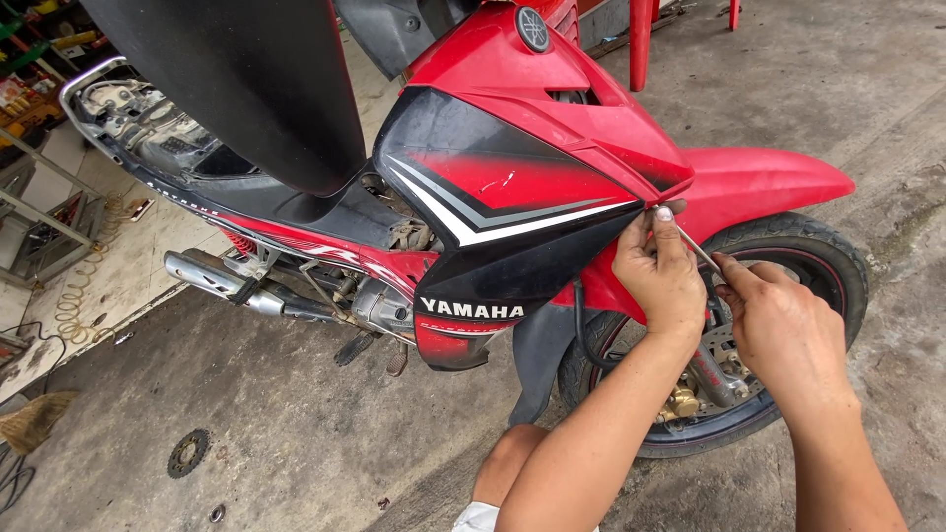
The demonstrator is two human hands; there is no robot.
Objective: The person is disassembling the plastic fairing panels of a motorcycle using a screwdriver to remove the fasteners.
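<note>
A red and black motorbike stands on the concrete, its side fairing facing me. My left hand presses against the front lower edge of that fairing, thumb up at the seam below the red front mudguard. My right hand holds the handle end of a thin metal screwdriver, whose tip points up at the fairing edge beside my left thumb. Behind both hands is the front wheel with its brake disc and gold caliper.
The raised black seat leans over the open rear frame. A chrome exhaust runs low along the bike. A sprocket and small bits lie on the floor. A coiled hose and shelves stand at the left. My knee is below.
</note>
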